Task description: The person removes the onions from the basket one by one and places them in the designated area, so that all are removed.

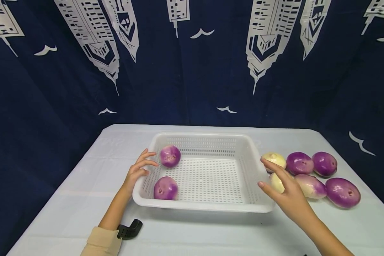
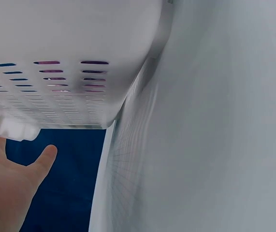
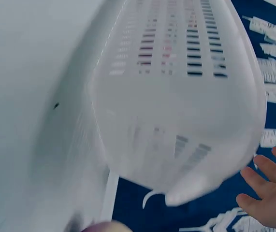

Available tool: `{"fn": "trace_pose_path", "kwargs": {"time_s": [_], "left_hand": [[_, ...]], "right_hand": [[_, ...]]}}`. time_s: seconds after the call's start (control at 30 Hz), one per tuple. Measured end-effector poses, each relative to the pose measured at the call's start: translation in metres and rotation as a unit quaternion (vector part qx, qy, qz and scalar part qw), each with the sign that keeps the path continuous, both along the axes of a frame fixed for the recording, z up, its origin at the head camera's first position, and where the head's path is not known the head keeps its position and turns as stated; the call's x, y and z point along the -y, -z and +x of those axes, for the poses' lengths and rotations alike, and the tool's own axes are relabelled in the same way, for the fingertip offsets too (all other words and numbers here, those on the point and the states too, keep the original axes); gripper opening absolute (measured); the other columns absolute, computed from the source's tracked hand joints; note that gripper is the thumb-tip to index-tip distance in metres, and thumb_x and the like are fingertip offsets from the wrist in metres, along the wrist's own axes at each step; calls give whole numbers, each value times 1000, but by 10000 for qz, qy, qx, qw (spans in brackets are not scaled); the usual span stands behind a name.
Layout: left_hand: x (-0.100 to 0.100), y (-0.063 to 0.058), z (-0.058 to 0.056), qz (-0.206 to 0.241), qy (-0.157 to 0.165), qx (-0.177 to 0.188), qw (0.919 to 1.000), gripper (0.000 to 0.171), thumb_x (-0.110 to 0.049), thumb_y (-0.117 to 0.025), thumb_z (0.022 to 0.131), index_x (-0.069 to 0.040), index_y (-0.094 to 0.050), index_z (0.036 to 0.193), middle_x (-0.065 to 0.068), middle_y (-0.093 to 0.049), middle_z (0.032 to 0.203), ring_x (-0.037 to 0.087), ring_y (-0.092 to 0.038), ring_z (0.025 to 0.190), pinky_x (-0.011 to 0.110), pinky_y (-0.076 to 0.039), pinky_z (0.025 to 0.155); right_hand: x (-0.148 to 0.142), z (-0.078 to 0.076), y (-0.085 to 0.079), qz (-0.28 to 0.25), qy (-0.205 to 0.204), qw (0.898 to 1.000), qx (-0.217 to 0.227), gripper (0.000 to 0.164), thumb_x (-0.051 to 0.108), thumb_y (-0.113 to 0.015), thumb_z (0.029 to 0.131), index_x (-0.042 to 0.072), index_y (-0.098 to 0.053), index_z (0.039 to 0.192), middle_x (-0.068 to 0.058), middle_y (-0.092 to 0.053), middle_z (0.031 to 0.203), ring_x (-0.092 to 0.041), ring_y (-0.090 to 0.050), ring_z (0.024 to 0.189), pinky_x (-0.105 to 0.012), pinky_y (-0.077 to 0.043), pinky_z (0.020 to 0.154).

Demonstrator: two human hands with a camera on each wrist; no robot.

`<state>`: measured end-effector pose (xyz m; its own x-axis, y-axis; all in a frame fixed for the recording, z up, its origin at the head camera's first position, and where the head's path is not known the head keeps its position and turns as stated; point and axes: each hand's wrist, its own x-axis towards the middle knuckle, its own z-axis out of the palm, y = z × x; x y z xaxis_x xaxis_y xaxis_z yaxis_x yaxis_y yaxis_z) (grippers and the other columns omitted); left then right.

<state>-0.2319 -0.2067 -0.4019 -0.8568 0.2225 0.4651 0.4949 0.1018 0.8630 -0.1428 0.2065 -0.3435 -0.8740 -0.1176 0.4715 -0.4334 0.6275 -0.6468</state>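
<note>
A white plastic basket with slotted walls sits mid-table in the head view. Two peeled-looking red onions lie inside along its left side. By the left rim is my left hand, fingers loosely extended toward the basket; whether they touch it I cannot tell. My right hand hovers beside the right rim with spread fingers, holding nothing. It partly covers a yellow onion. In the wrist views, the left hand and right hand appear next to the basket's ends, thumbs apart from the fingers.
Right of the basket, several red onions and another yellow onion are grouped on the white-covered table. A black strap piece is on the left wrist. Behind the table hangs a dark blue cloth with white building prints.
</note>
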Motion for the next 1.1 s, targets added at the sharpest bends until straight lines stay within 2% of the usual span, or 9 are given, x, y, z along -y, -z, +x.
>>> {"fn": "trace_pose_path", "kwargs": {"time_s": [0.03,0.07,0.23,0.33,0.47,0.57,0.67,0.87,1.1], "left_hand": [[0,0,0,4,-9,7,10000,42,1,-38,70,-23,-67,89,-15,-46,126,31,-1,140,64,7,106],[0,0,0,-1,-18,9,10000,43,1,-38,70,-25,-67,89,-15,-46,127,31,-1,140,64,7,106],[-1,-1,1,-32,-17,33,10000,43,1,-38,70,-26,-66,90,-15,-46,127,31,0,141,64,7,106],[-1,-1,1,-46,-53,77,9999,43,1,-38,70,-26,-66,89,-15,-45,127,29,-1,141,64,7,106],[-2,-1,1,-66,-90,127,9999,43,0,-38,70,-26,-66,89,-14,-45,127,28,-1,141,64,6,106],[-2,-2,1,-65,-112,127,9998,42,0,-38,70,-23,-67,89,-12,-45,128,28,-1,141,64,6,106],[-2,-3,2,-50,-143,118,9998,40,0,-38,70,-20,-67,89,-12,-46,127,28,-2,141,64,6,107],[-2,-3,3,-37,-137,118,9998,37,-1,-39,70,-16,-67,89,-13,-46,126,28,-2,141,64,6,106],[-1,-1,1,-85,-99,84,9999,41,-1,-39,70,-24,-66,90,-12,-45,127,28,-2,141,65,6,106]], "right_hand": [[4,-1,-1,11,-124,9999,-32,61,12,-65,81,25,-40,136,11,-42,137,18,-29,120,-5,-23,101],[8,-3,-2,72,-207,9997,-62,62,13,-65,81,26,-40,136,9,-43,137,18,-29,121,2,-21,94],[27,-6,-8,192,-608,9980,-5,62,16,-64,82,28,-38,136,2,-44,138,15,-29,123,-5,-24,98],[38,-8,-11,148,-898,9958,132,62,17,-64,82,29,-37,137,1,-43,138,11,-31,125,-28,-31,106],[54,-9,-14,57,-1270,9914,302,62,19,-64,82,28,-36,137,1,-43,138,-7,-36,128,-55,-32,101],[66,-12,-16,73,-1481,9883,364,64,21,-64,82,28,-35,138,0,-42,139,-20,-40,127,-55,-34,101],[76,-15,-19,129,-1671,9849,430,65,23,-65,81,26,-34,139,-1,-41,140,-24,-41,127,-54,-36,100],[94,-20,-25,284,-2047,9755,757,65,31,-61,83,31,-30,140,3,-35,144,-24,-36,131,-55,-34,101],[116,-23,-34,366,-2348,9652,1089,66,36,-61,82,35,-29,140,9,-34,144,-20,-35,132,-53,-34,103]]}}
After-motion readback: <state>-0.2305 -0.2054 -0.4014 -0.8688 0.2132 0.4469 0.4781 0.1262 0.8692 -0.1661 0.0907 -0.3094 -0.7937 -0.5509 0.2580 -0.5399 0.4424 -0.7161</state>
